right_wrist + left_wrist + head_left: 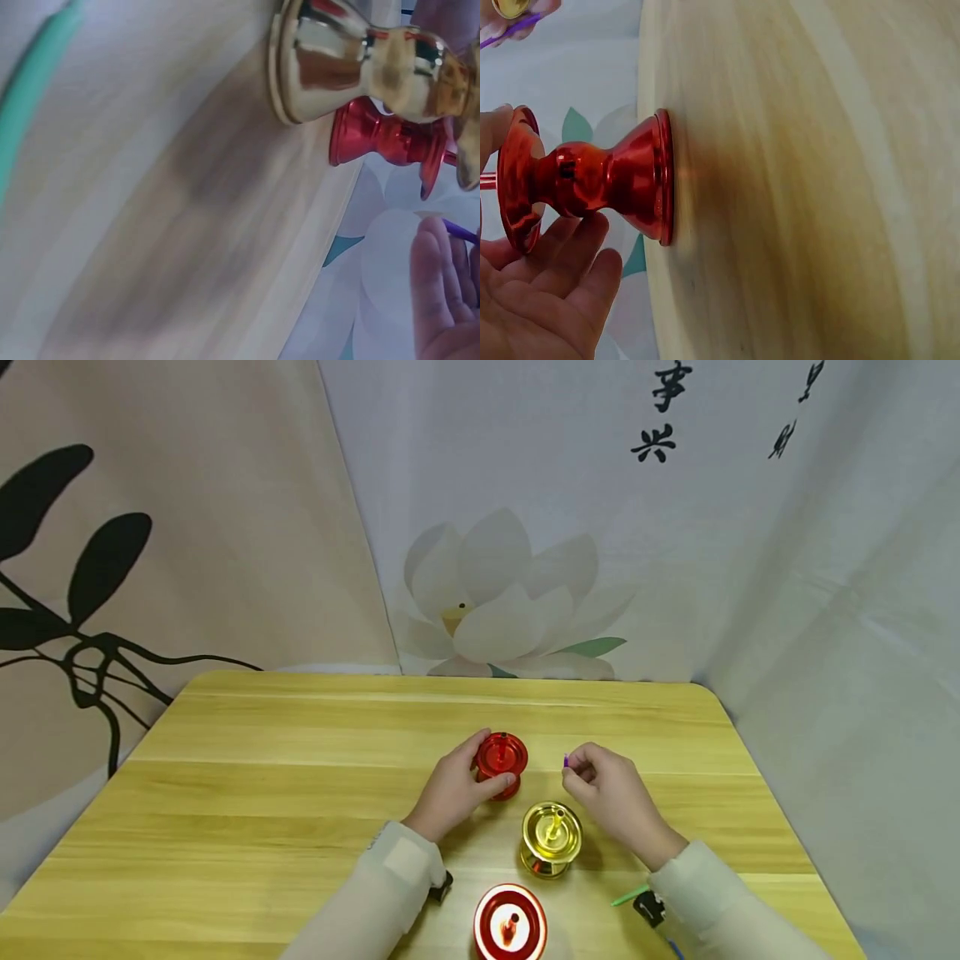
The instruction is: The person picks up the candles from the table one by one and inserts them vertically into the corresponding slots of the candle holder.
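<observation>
My left hand grips a shiny red candle holder, with the thumb and fingers around its upper dish. Seen from the left wrist, its flared base is at the wooden tabletop, and a thin spike rises from the dish. To the right, my right hand pinches a thin purple stick; most of the stick is hidden by the fingers. Between the forearms stands a gold candle holder, upright, closest to the right hand. It appears large in the right wrist view, in front of the red one.
A second red candle holder, brightly lit on top, stands at the near edge of the head view. By the right cuff lie a green stick and a blue one. Printed curtains surround the wooden table.
</observation>
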### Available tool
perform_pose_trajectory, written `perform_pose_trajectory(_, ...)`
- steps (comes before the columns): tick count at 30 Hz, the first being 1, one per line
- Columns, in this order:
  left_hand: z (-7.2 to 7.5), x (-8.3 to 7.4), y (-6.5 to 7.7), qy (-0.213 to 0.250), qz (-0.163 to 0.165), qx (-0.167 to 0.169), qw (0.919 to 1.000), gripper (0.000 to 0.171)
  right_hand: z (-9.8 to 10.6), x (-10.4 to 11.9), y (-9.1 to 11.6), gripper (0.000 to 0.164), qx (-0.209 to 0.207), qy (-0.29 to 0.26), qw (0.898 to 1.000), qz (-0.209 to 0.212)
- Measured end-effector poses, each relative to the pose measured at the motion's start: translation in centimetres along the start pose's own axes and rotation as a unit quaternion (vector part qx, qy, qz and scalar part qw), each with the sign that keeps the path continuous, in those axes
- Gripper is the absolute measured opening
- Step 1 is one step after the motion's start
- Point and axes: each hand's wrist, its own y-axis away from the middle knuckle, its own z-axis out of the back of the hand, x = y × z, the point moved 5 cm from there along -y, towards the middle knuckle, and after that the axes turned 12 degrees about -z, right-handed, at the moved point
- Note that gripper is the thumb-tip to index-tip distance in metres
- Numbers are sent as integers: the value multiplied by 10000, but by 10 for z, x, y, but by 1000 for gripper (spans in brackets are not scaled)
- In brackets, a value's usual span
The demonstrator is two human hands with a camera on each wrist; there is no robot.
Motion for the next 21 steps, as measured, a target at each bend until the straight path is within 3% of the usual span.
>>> perform_pose_trajectory(11,-3,6,3,283,77,-29,9996,82,-6,22,-8,3,42,-256,9993,275)
perform_pose_trajectory(21,-5,13,5,953,125,124,9953,80,-9,41,-20,5,-16,-262,9983,523)
